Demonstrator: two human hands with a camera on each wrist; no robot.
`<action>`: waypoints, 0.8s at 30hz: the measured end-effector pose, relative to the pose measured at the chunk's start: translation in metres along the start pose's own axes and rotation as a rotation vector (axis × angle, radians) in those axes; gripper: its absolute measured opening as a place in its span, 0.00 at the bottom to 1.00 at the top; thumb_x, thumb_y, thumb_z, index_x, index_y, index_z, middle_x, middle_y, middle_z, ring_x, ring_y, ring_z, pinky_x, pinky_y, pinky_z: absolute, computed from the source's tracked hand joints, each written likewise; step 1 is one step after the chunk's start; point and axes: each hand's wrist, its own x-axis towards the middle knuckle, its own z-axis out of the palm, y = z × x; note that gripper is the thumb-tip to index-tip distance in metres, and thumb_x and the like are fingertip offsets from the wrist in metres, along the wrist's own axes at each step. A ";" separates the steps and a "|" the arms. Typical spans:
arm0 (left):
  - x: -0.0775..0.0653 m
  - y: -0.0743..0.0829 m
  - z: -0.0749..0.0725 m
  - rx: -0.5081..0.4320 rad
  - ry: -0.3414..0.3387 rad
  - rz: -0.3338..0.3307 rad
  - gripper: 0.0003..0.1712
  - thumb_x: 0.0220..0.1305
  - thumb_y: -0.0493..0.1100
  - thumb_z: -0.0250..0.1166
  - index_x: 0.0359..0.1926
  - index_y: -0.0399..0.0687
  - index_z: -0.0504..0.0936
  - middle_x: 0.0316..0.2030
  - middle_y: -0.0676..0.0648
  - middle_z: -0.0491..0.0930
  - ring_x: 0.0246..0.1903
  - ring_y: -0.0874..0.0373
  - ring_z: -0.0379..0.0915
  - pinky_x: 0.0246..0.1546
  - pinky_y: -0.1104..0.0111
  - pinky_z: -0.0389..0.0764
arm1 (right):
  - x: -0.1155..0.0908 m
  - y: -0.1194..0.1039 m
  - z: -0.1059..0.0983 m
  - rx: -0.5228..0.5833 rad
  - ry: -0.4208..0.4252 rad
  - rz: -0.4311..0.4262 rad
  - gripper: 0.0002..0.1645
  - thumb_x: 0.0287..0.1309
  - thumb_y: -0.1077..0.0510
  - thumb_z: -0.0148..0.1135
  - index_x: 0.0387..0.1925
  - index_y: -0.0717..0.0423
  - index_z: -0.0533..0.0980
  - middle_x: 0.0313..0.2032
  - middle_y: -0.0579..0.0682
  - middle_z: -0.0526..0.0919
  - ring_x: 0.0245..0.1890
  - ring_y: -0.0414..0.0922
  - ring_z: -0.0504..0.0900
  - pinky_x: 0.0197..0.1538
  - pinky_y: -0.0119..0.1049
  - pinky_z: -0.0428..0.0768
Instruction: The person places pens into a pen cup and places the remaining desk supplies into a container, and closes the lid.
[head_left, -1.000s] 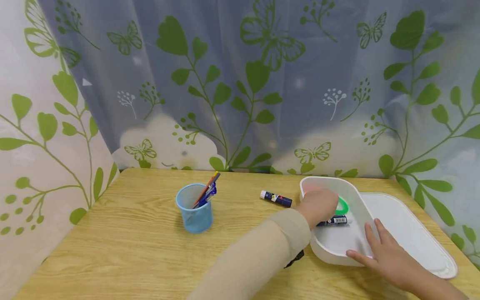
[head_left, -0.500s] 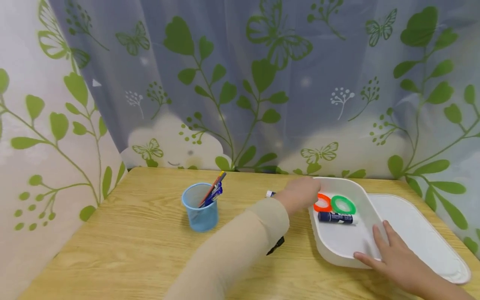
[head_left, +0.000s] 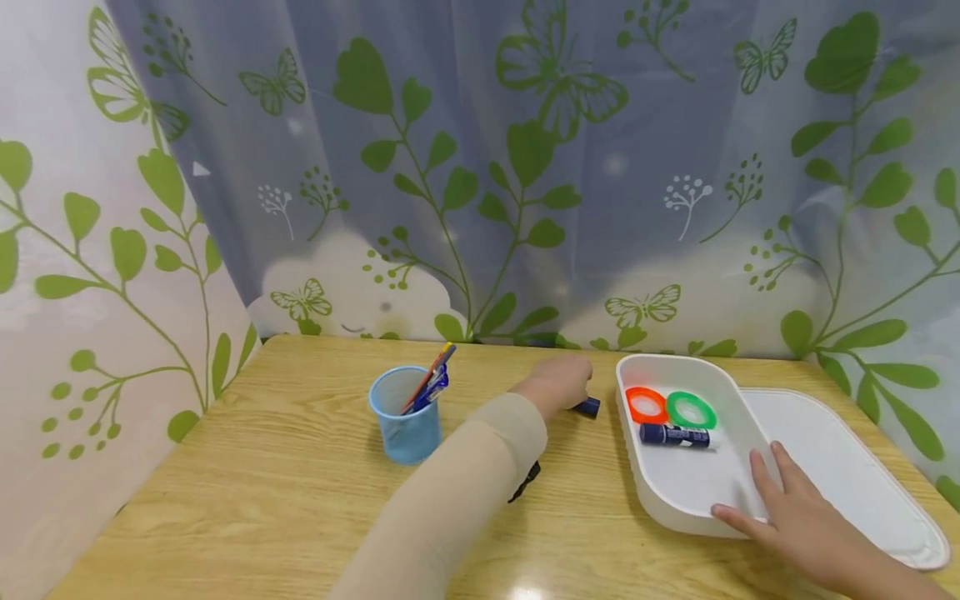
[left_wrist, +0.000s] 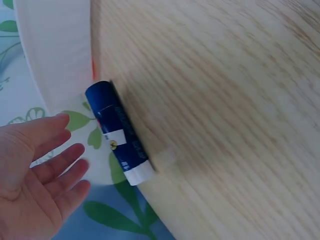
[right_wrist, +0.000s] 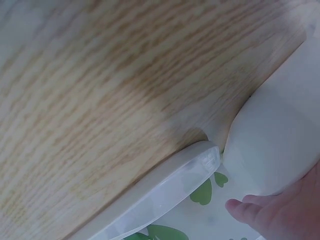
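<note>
My left hand (head_left: 558,379) is over the table just left of the white box, beside a dark blue glue stick (head_left: 587,407). In the left wrist view the fingers of that hand are loosely spread, apart from the glue stick (left_wrist: 120,132) with its white end. My right hand (head_left: 802,521) rests on the near right corner of the white box (head_left: 690,492), thumb at the front rim and fingers along the side. Inside the box lie an orange ring (head_left: 633,408) and a green ring (head_left: 672,410), resembling tape rolls, plus another glue stick (head_left: 678,436).
A blue mesh pen cup (head_left: 408,433) with several pens and pencils stands left of my left forearm. The white lid (head_left: 840,467) lies flat to the right of the box. A patterned curtain (head_left: 465,167) hangs behind the wooden table (head_left: 285,467).
My left hand has come out of the box and moved left to the glue stick on the table. Both rings and the glue stick inside are now uncovered. My right hand stays on the box.
</note>
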 end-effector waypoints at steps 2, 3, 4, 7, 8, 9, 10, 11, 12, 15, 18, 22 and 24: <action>-0.002 -0.001 0.002 0.024 0.001 0.022 0.13 0.64 0.45 0.60 0.49 0.53 0.80 0.44 0.54 0.78 0.43 0.62 0.73 0.41 0.69 0.74 | 0.000 0.001 0.000 0.003 0.003 -0.001 0.56 0.61 0.35 0.51 0.64 0.81 0.48 0.63 0.81 0.40 0.58 0.78 0.48 0.51 0.72 0.56; -0.002 -0.002 0.003 0.040 -0.001 0.036 0.14 0.64 0.45 0.60 0.51 0.53 0.79 0.46 0.54 0.78 0.46 0.61 0.73 0.44 0.69 0.74 | 0.000 0.001 0.000 0.004 0.002 0.000 0.56 0.61 0.35 0.51 0.64 0.81 0.47 0.63 0.81 0.40 0.58 0.78 0.48 0.51 0.72 0.56; -0.002 -0.003 0.005 0.057 -0.006 0.047 0.18 0.64 0.46 0.61 0.55 0.54 0.77 0.50 0.54 0.77 0.49 0.60 0.72 0.48 0.68 0.72 | -0.001 0.001 -0.001 0.005 0.005 -0.002 0.56 0.61 0.35 0.51 0.64 0.81 0.48 0.63 0.81 0.41 0.58 0.78 0.48 0.51 0.72 0.56; -0.004 -0.006 0.012 0.104 -0.026 0.058 0.25 0.63 0.47 0.62 0.61 0.56 0.72 0.57 0.53 0.72 0.56 0.58 0.67 0.55 0.67 0.68 | -0.001 -0.002 -0.003 0.007 0.004 -0.002 0.55 0.61 0.35 0.51 0.64 0.81 0.48 0.63 0.81 0.41 0.58 0.78 0.49 0.51 0.72 0.57; -0.005 -0.007 0.014 0.115 -0.039 0.050 0.28 0.63 0.47 0.61 0.64 0.58 0.69 0.60 0.53 0.69 0.60 0.57 0.63 0.57 0.65 0.66 | -0.001 -0.002 -0.003 0.008 0.000 0.000 0.55 0.61 0.35 0.51 0.64 0.81 0.48 0.63 0.81 0.41 0.58 0.78 0.49 0.51 0.72 0.57; -0.006 -0.008 0.015 0.124 -0.049 0.039 0.31 0.63 0.47 0.61 0.67 0.59 0.65 0.64 0.52 0.65 0.63 0.56 0.59 0.60 0.64 0.63 | 0.000 -0.003 -0.004 0.006 0.000 0.000 0.55 0.61 0.35 0.51 0.63 0.81 0.49 0.63 0.81 0.42 0.57 0.78 0.49 0.51 0.72 0.57; -0.007 -0.009 0.017 0.130 -0.058 0.029 0.33 0.64 0.47 0.60 0.69 0.61 0.61 0.67 0.52 0.60 0.65 0.56 0.54 0.62 0.63 0.61 | 0.000 -0.004 -0.004 0.004 0.000 -0.002 0.55 0.61 0.35 0.51 0.63 0.81 0.49 0.63 0.81 0.42 0.57 0.78 0.49 0.50 0.72 0.58; -0.009 -0.010 0.018 0.128 -0.068 0.015 0.35 0.65 0.46 0.59 0.70 0.63 0.57 0.69 0.51 0.55 0.67 0.55 0.50 0.63 0.62 0.59 | 0.000 -0.005 -0.004 0.001 -0.001 -0.002 0.55 0.61 0.35 0.51 0.63 0.81 0.49 0.63 0.81 0.42 0.57 0.78 0.49 0.50 0.71 0.58; -0.011 -0.010 0.019 0.131 -0.079 0.007 0.36 0.66 0.46 0.57 0.71 0.64 0.54 0.70 0.51 0.51 0.68 0.55 0.46 0.64 0.61 0.57 | -0.001 -0.006 -0.005 0.000 -0.003 -0.001 0.55 0.61 0.35 0.50 0.63 0.81 0.49 0.62 0.82 0.42 0.57 0.78 0.49 0.50 0.72 0.58; -0.015 -0.011 0.021 0.147 -0.109 -0.015 0.35 0.69 0.44 0.53 0.72 0.67 0.49 0.72 0.52 0.44 0.70 0.55 0.41 0.65 0.60 0.53 | -0.002 -0.007 -0.005 -0.005 0.000 -0.004 0.55 0.61 0.35 0.50 0.63 0.82 0.49 0.62 0.82 0.43 0.58 0.78 0.49 0.50 0.71 0.58; -0.015 -0.012 0.024 0.203 -0.133 -0.016 0.31 0.71 0.44 0.48 0.71 0.65 0.53 0.71 0.54 0.50 0.68 0.58 0.47 0.64 0.61 0.56 | -0.002 -0.008 -0.006 -0.006 -0.001 -0.005 0.55 0.61 0.35 0.50 0.63 0.82 0.49 0.62 0.81 0.43 0.58 0.77 0.48 0.50 0.71 0.58; -0.012 -0.012 0.028 0.316 -0.062 0.027 0.18 0.70 0.42 0.52 0.58 0.57 0.74 0.56 0.54 0.73 0.54 0.59 0.69 0.54 0.63 0.70 | -0.002 -0.007 -0.005 -0.013 0.000 -0.005 0.55 0.61 0.35 0.50 0.63 0.82 0.49 0.62 0.82 0.43 0.58 0.77 0.49 0.50 0.71 0.58; -0.010 -0.013 0.029 0.351 -0.010 0.046 0.11 0.67 0.41 0.56 0.48 0.55 0.80 0.46 0.55 0.79 0.46 0.59 0.74 0.49 0.65 0.73 | -0.001 -0.007 -0.005 -0.013 0.000 -0.003 0.55 0.61 0.35 0.50 0.63 0.82 0.49 0.62 0.82 0.43 0.57 0.78 0.49 0.50 0.71 0.59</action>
